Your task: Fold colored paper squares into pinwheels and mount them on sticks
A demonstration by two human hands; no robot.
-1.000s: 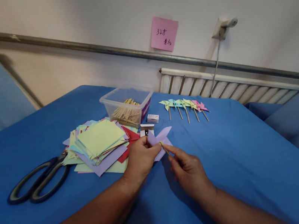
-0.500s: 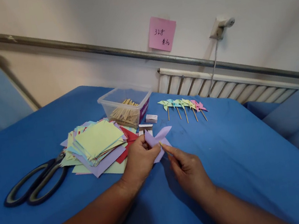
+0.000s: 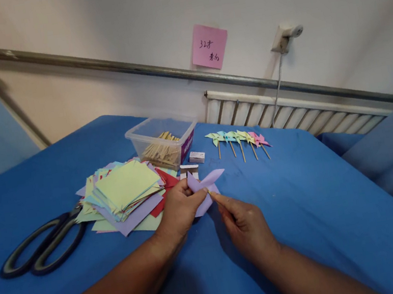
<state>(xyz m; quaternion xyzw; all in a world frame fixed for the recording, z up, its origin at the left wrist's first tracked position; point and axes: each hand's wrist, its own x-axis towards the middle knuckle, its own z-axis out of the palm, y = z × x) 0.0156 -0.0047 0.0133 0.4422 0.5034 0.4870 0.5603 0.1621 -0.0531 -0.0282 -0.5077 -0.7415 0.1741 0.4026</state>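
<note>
A purple paper pinwheel [image 3: 213, 178] with folded blades is pinched by my left hand [image 3: 179, 207] above the blue cloth. My right hand [image 3: 245, 219] is closed on a thin wooden stick [image 3: 211, 193], whose tip meets the middle of the pinwheel by my left thumb. Most of the stick is hidden in the right fingers. Just beyond my left hand stands an open small white box [image 3: 189, 169]. Left of that hand lies a loose stack of coloured paper squares [image 3: 127, 182], with a red sheet [image 3: 167, 187] poking out.
Large dark-handled scissors [image 3: 43, 241] lie at the left. Behind the paper is a clear plastic box [image 3: 136, 141] of wooden sticks [image 3: 163, 148], beside a small white carton [image 3: 197, 157]. Several finished pinwheels [image 3: 240, 137] lie in a row near the radiator [image 3: 250, 111].
The whole view has shifted slightly. My hands keep their hold on the pinwheel and stick, with little change between them.
</note>
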